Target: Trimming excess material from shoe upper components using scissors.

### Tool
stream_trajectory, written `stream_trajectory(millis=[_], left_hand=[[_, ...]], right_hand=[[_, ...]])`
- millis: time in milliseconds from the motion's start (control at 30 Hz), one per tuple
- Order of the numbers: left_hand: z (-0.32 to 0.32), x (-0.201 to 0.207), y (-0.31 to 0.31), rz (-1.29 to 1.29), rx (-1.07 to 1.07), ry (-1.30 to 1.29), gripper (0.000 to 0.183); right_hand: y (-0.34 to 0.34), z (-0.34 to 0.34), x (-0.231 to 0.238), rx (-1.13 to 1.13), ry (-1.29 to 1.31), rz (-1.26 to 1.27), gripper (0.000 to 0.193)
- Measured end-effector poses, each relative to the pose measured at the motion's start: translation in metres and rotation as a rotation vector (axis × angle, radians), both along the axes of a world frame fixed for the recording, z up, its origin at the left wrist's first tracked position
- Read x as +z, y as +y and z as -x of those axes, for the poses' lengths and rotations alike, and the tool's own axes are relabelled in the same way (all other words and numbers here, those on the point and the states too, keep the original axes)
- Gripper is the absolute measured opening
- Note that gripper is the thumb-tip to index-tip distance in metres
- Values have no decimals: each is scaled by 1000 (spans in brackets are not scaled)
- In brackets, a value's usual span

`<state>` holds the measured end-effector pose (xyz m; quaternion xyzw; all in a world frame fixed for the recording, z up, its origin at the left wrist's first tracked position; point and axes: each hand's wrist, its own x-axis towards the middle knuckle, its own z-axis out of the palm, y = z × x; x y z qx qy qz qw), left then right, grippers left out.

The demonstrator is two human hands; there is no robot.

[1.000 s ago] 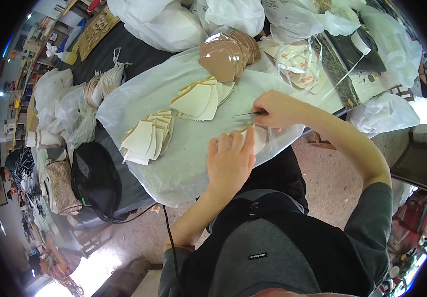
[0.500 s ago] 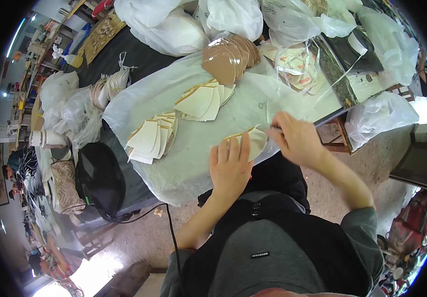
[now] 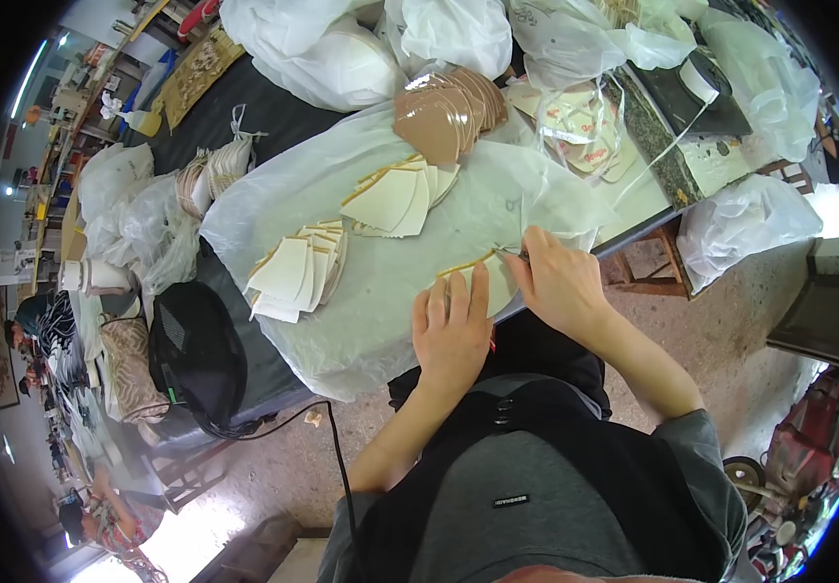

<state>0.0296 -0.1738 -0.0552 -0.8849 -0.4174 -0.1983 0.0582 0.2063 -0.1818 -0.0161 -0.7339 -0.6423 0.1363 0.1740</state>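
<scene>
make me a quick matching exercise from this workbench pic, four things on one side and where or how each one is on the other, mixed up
Things:
1. left hand
2. right hand
3. brown stack
4. black bag

Places or states:
A. fanned out at the far side of the white sheet
B. hanging at the table's left edge
C. flat on a cream piece, fingers spread
D. pinching a thin metal tool

Pairs: 1-C, 2-D, 3-A, 4-B
</scene>
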Motion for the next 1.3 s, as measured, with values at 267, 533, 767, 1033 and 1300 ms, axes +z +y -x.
stream_trajectory(millis=[267, 533, 767, 1033, 1300], left_hand=[[2, 4, 2, -40, 8, 8, 53], [101, 71, 63, -370, 109, -377, 55], [145, 60, 84, -280, 228, -210, 45], [44, 40, 126, 136, 10, -339, 38], [39, 50, 151, 552, 233, -45, 27]], right_hand=[[4, -1, -12, 0, 53, -167, 21], [-12, -21, -14, 12, 502, -281, 18], [-10, -49, 16, -20, 394, -416, 7], [-3, -70, 31, 127, 255, -322, 28], [-5, -101, -14, 89, 273, -300, 19]])
